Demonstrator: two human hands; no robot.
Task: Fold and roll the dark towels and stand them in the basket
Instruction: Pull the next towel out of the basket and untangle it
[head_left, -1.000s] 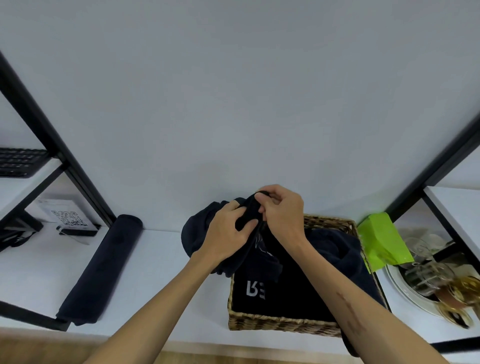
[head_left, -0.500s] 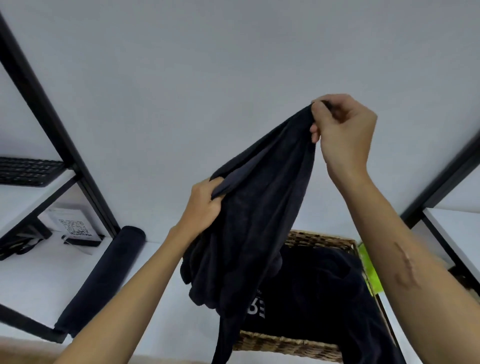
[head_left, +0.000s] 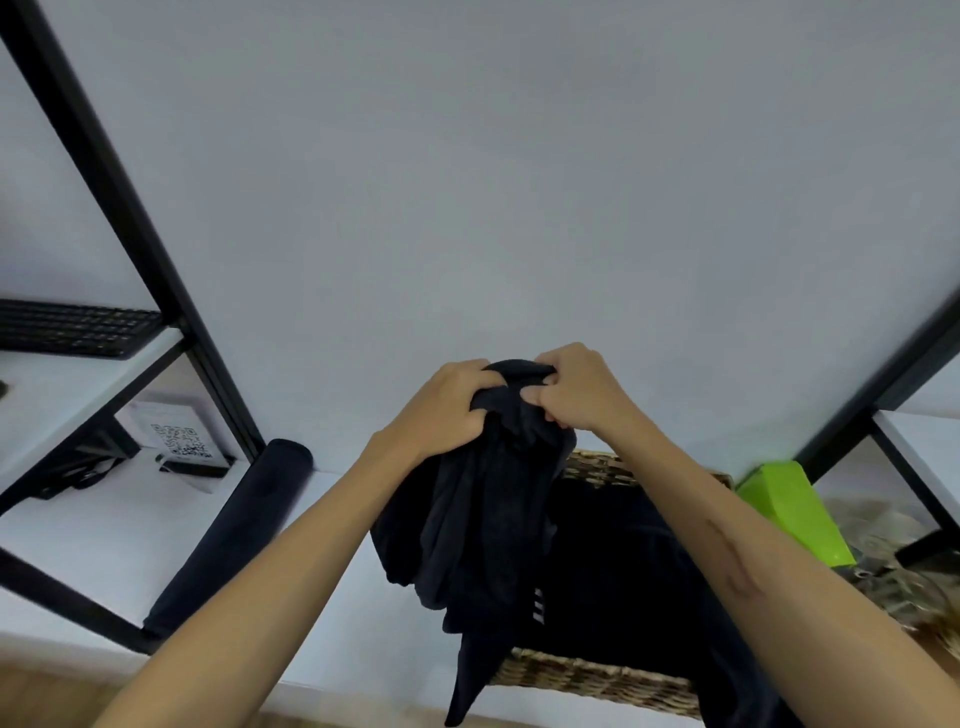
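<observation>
Plain pale wall; black-framed white shelving; white tabletop.

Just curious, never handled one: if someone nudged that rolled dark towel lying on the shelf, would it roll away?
Probably a little: the rolled towel is round and lies on a flat shelf. Being soft cloth, it likely sags if lifted and may unroll.

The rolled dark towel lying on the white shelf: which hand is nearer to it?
Left. The left hand is nearer the rolled dark towel; the right hand is farther right.
</observation>
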